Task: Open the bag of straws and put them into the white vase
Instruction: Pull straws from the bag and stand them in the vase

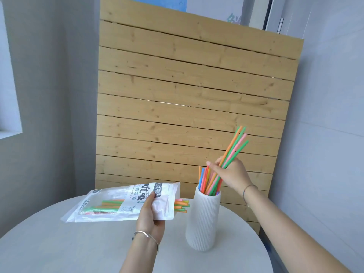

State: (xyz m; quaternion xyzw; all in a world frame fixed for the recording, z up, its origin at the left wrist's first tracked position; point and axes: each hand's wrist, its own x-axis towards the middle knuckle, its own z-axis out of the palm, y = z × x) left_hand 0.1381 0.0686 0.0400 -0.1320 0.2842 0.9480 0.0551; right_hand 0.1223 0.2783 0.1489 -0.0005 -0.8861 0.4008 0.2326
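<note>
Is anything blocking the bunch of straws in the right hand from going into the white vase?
Nothing visible does. The right hand holds the bunch at the vase's open mouth, its lower ends inside, beside the straws standing there.

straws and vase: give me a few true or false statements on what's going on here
1. The left hand holds the bag near its open end. True.
2. The white vase lies on its side. False: it stands upright on the table.
3. The right hand grips a bunch of straws above the vase. True.
4. The bag is empty. False: loose straws lie inside and poke out of its mouth.
5. The vase holds nothing. False: upright straws stand in it.
</note>
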